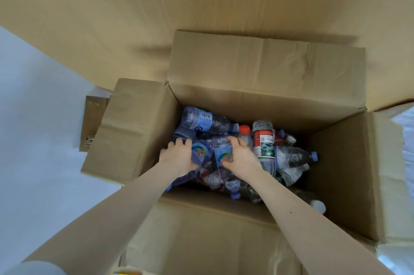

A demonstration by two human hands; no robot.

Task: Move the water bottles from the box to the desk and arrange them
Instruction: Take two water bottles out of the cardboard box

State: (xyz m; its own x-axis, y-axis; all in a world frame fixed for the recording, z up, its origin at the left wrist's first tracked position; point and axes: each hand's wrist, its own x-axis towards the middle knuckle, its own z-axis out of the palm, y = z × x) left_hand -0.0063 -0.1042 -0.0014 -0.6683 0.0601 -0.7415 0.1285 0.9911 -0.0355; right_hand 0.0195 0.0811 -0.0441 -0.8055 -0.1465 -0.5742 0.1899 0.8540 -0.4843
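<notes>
An open cardboard box [340, 162] sits below me, filled with several plastic water bottles lying in a heap. Both my hands reach down into it. My left hand [179, 155] grips a blue-labelled bottle [200, 151] at the left of the pile. My right hand [240, 153] grips a second blue-labelled bottle [225, 155] right beside it. Another blue bottle [201, 119] lies at the far left corner. A red-labelled bottle [264, 140] and a red-capped bottle [244, 130] lie to the right of my hands. The desk is not in view.
The box's flaps stand open on all sides: a far flap [264, 68], a left flap [127, 129], a near flap [201, 236]. A large cardboard sheet [156, 6] lies under and behind the box. Pale floor [33, 118] shows at the left.
</notes>
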